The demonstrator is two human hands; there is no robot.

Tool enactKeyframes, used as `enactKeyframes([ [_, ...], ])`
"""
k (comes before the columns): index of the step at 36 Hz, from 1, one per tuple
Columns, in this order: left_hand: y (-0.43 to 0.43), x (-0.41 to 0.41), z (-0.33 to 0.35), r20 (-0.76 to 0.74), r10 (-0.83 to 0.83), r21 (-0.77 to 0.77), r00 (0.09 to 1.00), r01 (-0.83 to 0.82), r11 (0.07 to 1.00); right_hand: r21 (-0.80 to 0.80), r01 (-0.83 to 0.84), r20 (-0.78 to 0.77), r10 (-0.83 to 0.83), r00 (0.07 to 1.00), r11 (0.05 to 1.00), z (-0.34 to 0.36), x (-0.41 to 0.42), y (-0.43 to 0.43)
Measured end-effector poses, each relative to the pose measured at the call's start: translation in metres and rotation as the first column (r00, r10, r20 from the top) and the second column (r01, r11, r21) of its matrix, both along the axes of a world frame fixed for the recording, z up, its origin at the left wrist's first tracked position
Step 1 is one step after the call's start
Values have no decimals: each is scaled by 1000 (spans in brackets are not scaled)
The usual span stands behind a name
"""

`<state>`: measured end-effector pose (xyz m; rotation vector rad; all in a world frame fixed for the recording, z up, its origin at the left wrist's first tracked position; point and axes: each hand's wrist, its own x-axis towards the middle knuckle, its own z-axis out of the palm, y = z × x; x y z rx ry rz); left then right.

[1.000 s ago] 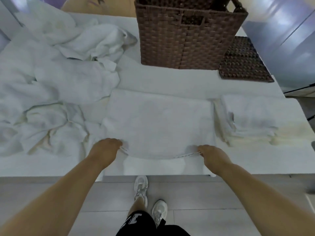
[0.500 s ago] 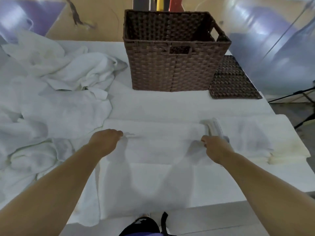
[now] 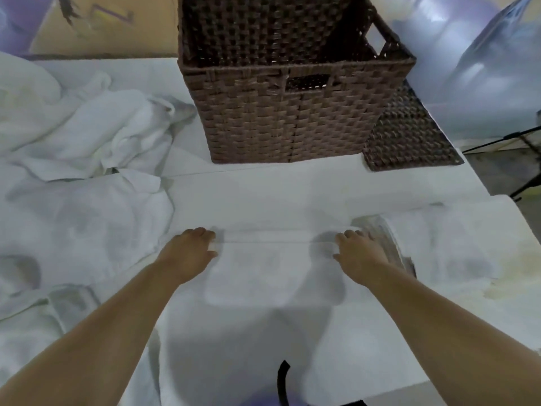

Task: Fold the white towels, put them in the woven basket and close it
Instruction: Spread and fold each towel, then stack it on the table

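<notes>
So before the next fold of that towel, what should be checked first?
1. Grip: left hand and right hand pinch the towel at its corners: ok.
2. Folded edge lined up square: cannot tell, white on white.
3. Way into the woven basket open: ok, its lid lies flat beside it.
4. Room inside the basket: cannot tell, its floor is hidden.
5. All towels folded: not ok, a crumpled pile waits on the left.

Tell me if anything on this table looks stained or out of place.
Yes: the folded towel stack on the right has a yellowish stain at its near right corner, odd against the otherwise white cloth. Nothing else stands out.
</notes>
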<state>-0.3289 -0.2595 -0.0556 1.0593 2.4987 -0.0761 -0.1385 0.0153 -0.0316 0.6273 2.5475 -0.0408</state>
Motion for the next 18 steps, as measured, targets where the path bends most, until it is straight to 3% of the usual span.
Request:
enactKeyframes([
  [5, -1, 2, -13, -39, 8, 12, 999, -7, 1000, 5, -5, -8, 5, 1000, 1000, -12, -6, 8],
  [11, -13, 11, -16, 23, 176, 253, 984, -176, 951, -13, -42, -69, 41, 997, 999, -12, -15, 20],
  [18, 3, -3, -7, -2, 198, 168, 980, -194, 966, 22, -81, -40, 82, 996, 996, -6, -36, 31],
])
